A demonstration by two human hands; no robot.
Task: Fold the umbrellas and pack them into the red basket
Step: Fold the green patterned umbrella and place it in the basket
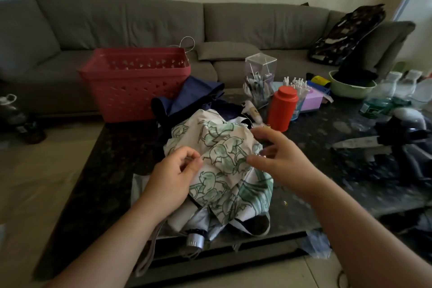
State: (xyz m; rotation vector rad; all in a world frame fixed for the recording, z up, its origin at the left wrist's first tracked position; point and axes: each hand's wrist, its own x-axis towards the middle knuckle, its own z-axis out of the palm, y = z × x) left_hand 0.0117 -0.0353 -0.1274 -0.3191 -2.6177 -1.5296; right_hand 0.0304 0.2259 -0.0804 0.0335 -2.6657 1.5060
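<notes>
A white umbrella with a green leaf print lies crumpled on the dark table, its silver handle pointing toward me at the front edge. My left hand pinches a fold of its fabric on the left side. My right hand hovers over the right side with fingers spread and loosely bent, holding nothing. Behind it lies a navy blue umbrella, loosely collapsed. The red basket stands at the table's far left corner, and I see nothing inside it.
Right of the umbrellas stand an orange canister, a clear holder of small items, a purple box, a green bowl and plastic bottles. A grey sofa runs behind the table.
</notes>
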